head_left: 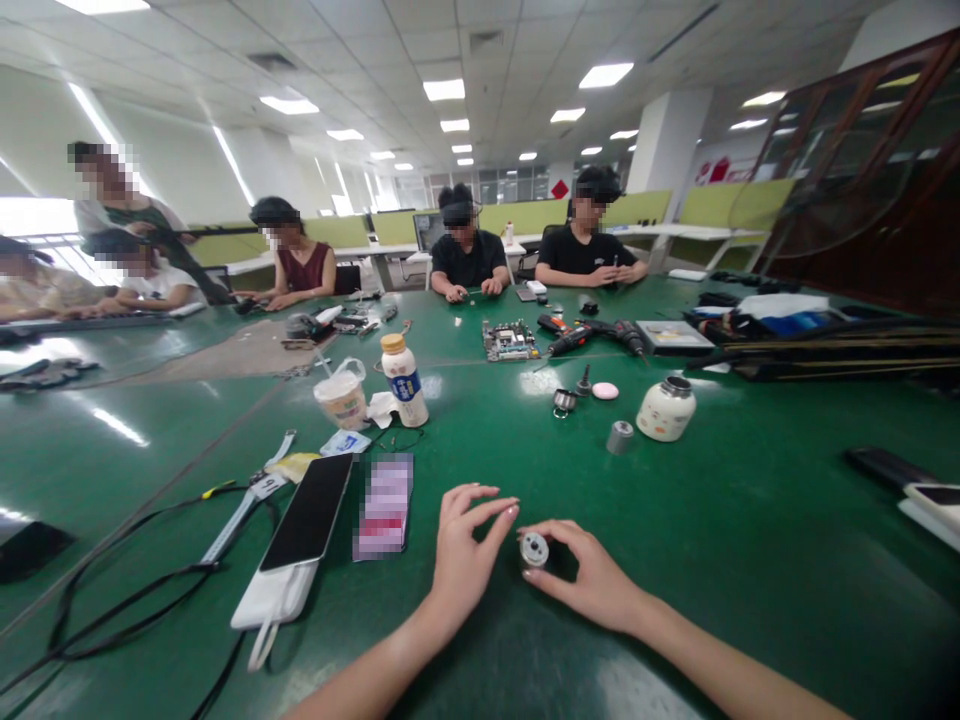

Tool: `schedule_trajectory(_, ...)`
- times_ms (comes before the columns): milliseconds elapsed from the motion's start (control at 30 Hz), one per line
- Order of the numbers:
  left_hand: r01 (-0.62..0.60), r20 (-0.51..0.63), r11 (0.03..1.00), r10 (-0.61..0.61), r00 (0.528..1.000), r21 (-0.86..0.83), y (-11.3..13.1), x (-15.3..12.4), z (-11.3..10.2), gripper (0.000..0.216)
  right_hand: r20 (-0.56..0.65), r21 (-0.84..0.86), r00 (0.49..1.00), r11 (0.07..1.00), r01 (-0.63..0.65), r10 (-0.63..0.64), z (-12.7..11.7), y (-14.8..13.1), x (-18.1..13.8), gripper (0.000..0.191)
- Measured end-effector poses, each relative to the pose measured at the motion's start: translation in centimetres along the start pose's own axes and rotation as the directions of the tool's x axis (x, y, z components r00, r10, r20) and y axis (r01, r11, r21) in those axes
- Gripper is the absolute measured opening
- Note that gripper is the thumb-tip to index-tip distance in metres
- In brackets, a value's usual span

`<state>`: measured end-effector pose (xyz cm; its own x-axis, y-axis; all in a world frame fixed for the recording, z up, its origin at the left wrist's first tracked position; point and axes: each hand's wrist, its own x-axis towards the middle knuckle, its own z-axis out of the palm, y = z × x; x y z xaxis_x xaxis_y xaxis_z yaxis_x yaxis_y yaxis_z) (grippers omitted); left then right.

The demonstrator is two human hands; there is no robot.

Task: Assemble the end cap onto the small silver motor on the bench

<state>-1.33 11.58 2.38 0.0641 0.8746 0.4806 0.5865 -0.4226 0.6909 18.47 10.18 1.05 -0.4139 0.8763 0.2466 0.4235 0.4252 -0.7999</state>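
My right hand (589, 578) grips a small silver metal cylinder (534, 548) by its sides, thumb below and fingers above. Small dark holes show in the cylinder's round top face. Just left of it, my left hand (471, 535) hovers with curved fingers apart and nothing in them. Farther off stands a second silver cylinder (620, 437), beside a cream-coloured flask (667, 410) with an uncovered mouth. Behind these lie a small metal cup-like part (564, 402), a dark pointed part (584, 380) and a pink oval disc (605, 391).
To my left are a black-screened phone (309, 510) on a white power bank (274, 600), a purple packet (384, 507), black cables, a drink cup (341, 398) and a bottle (405, 382). A circuit board (510, 341) and power drills (574, 338) lie farther back. Several people sit around the green table (720, 560).
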Motion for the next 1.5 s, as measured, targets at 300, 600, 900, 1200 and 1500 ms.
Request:
schedule_trajectory(300,0.046,0.028,0.915,-0.063,0.998,0.402,-2.7,-0.4,0.7,0.016,0.01,-0.012,1.0,1.0,-0.011,0.011,-0.2,-0.2,0.0,0.034)
schedule_trajectory(600,-0.073,0.099,0.997,0.073,0.992,-0.012,1.4,-0.6,0.1,0.013,-0.012,-0.01,1.0,1.0,0.018,-0.018,0.2,0.3,0.0,0.034)
schedule_trajectory(900,-0.045,0.155,0.995,0.059,0.986,-0.094,2.2,-1.3,0.4,0.009,-0.012,-0.006,0.999,0.999,0.033,-0.033,0.2,0.2,-0.1,0.031)
schedule_trajectory(1200,-0.112,0.075,0.985,0.122,0.99,-0.133,2.4,-2.1,0.9,0.007,-0.006,0.001,0.999,0.999,0.048,-0.048,0.1,0.4,0.2,0.031)
schedule_trajectory(1500,-0.09,0.063,0.983,0.101,0.993,-0.159,2.3,-2.3,1.1,0.02,-0.018,-0.01,0.999,0.999,0.035,-0.035,0.4,0.9,-0.1,0.03)
